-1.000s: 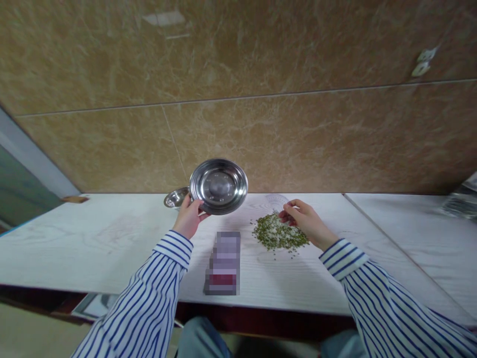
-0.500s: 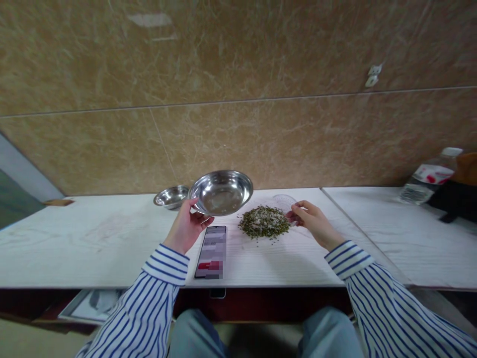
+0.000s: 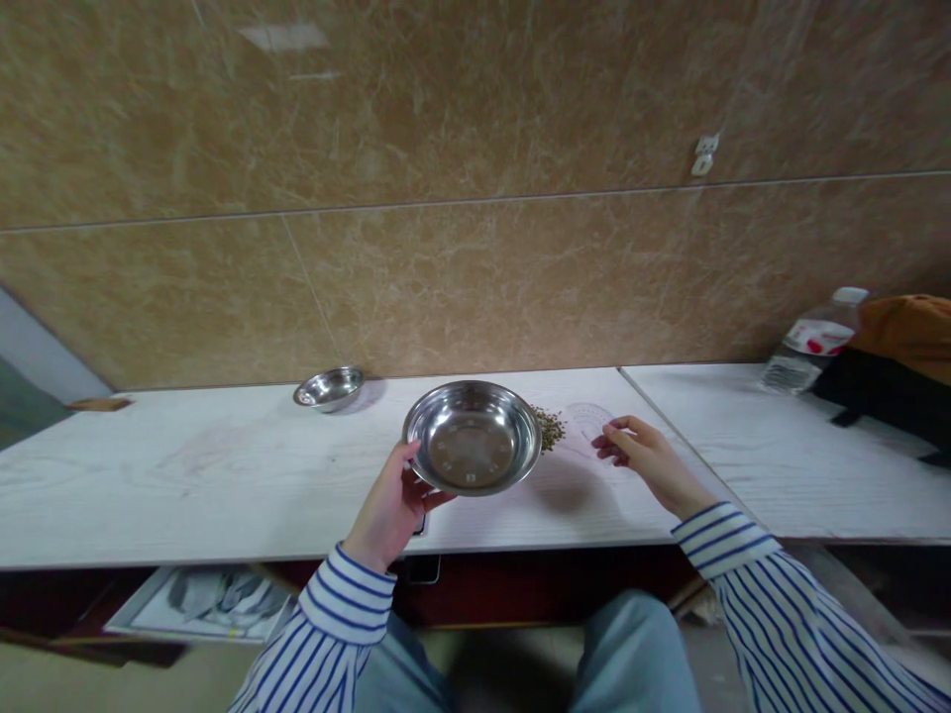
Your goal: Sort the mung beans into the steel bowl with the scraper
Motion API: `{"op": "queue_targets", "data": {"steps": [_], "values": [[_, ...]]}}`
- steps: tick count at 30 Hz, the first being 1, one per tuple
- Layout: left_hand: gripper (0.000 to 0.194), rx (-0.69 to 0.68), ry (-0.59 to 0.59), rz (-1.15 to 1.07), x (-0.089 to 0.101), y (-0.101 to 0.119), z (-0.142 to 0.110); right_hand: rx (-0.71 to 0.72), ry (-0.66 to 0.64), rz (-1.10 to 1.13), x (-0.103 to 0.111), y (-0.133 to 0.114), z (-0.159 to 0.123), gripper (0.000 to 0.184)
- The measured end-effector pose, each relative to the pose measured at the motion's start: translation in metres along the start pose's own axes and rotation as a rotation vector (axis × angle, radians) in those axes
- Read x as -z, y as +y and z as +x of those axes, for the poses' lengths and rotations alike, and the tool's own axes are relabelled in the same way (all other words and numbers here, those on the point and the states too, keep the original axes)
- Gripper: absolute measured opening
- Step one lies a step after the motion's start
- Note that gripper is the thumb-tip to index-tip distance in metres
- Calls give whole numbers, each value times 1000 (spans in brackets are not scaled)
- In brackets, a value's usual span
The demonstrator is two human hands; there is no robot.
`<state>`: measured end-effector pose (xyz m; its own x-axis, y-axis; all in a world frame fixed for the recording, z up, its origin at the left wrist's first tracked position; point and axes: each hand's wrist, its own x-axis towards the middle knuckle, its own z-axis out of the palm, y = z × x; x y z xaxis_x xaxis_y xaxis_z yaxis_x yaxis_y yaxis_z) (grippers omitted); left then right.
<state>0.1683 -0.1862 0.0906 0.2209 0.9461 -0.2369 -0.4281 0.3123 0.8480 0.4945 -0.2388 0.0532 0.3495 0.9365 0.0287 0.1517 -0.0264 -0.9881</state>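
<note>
My left hand [image 3: 397, 505] grips the left rim of a shiny steel bowl [image 3: 474, 446], held up above the table and tilted so its inside shows. The bowl hides most of a heap of small green seeds [image 3: 550, 429] and nearly all of a phone beneath it. To the right, my right hand [image 3: 643, 456] has its fingers pinched at the edge of a clear plastic protractor [image 3: 589, 416], close to the seeds. How firmly it holds the protractor is hard to see. A smaller steel bowl [image 3: 329, 389] stands at the back left.
The white table [image 3: 185, 475] runs along a brown marble-patterned wall. At the right stand a water bottle [image 3: 809, 342] and a black and brown bag [image 3: 892, 366]. Under the table, an open drawer [image 3: 200, 604] sticks out at the left.
The steel bowl in my left hand has moved right and toward me, now covering most of the seeds and the phone. My right hand has shifted slightly right, away from the heap.
</note>
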Motion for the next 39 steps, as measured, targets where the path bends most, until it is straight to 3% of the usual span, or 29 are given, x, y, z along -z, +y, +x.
{"op": "queue_targets", "data": {"steps": [8, 16, 22, 34, 39], "values": [[13, 47, -42, -29, 3, -22, -20, 7, -15, -41, 2, -1, -16, 33], [22, 180, -46, -35, 13, -42, -51, 4, -6, -41, -1, -5, -29, 37], [31, 328, -121, 25, 25, -51, -67, 11, 10, -60, -2, -1, -32, 37], [39, 392, -234, 158, 51, -70, -71, 32, 1, -123, -2, 6, -34, 35], [37, 325, -329, 169, 57, -76, -69, 56, 15, -193, 0, 12, -28, 31]]}}
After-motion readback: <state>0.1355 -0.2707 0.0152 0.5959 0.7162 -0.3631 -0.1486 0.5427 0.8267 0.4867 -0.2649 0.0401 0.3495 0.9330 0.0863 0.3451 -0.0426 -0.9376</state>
